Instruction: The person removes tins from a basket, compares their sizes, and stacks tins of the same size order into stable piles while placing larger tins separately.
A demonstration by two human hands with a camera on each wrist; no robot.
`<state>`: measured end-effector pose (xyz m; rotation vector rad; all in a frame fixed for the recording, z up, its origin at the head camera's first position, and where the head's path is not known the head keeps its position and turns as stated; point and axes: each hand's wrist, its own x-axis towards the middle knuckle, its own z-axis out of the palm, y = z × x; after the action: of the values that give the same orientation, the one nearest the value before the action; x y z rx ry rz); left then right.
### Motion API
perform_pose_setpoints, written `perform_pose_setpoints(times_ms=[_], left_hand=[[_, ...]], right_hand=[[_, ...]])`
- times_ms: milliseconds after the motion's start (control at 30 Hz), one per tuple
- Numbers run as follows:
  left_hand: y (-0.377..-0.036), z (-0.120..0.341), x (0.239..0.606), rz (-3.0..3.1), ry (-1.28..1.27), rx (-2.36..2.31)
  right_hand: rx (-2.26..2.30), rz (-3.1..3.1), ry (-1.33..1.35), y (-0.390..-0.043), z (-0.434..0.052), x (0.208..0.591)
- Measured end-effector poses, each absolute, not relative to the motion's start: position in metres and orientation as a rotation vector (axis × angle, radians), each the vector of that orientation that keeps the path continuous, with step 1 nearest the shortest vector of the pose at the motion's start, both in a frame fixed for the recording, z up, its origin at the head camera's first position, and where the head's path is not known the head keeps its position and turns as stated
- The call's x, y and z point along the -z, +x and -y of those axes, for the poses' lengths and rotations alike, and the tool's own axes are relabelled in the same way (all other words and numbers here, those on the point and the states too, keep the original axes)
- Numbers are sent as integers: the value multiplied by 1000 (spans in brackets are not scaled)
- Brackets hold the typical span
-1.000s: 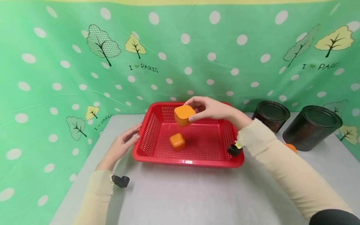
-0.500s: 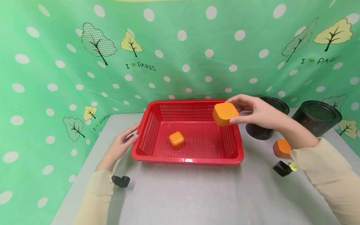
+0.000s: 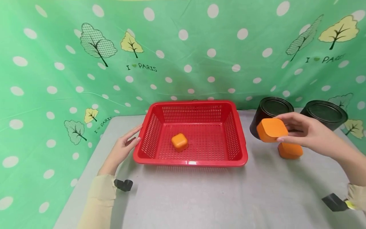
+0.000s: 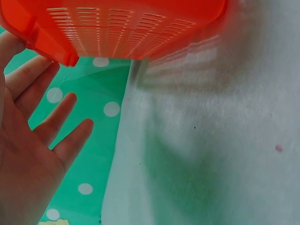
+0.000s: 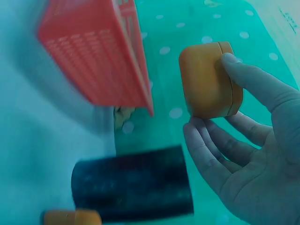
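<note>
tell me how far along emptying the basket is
Looks about two thirds done. One orange box already sits on the table by the black cans. The right hand holds a second orange box above it, outside the red basket. One box remains inside. The left hand rests against the basket's side.

Two black cans [image 3: 270, 112] stand at the table's [image 3: 200, 197] far right, seemingly lidded, before a green dotted backdrop [image 3: 183, 47].
</note>
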<state>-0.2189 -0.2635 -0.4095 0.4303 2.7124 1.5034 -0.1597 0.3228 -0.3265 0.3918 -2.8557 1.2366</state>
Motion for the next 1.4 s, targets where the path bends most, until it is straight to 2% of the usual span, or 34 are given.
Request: perform_pose_setpoints(times_ms=[267, 667, 1400], left_hand=[[-216, 265, 411, -2713, 417, -1516], [-220, 263, 410, -2728, 457, -1517], [-219, 263, 410, -2716, 416, -1521]], right_hand=[[-1207, 2882, 242, -150, -354, 352], [-1155, 2870, 156, -146, -386, 389], [-1048, 3029, -97, -149, -407, 418]])
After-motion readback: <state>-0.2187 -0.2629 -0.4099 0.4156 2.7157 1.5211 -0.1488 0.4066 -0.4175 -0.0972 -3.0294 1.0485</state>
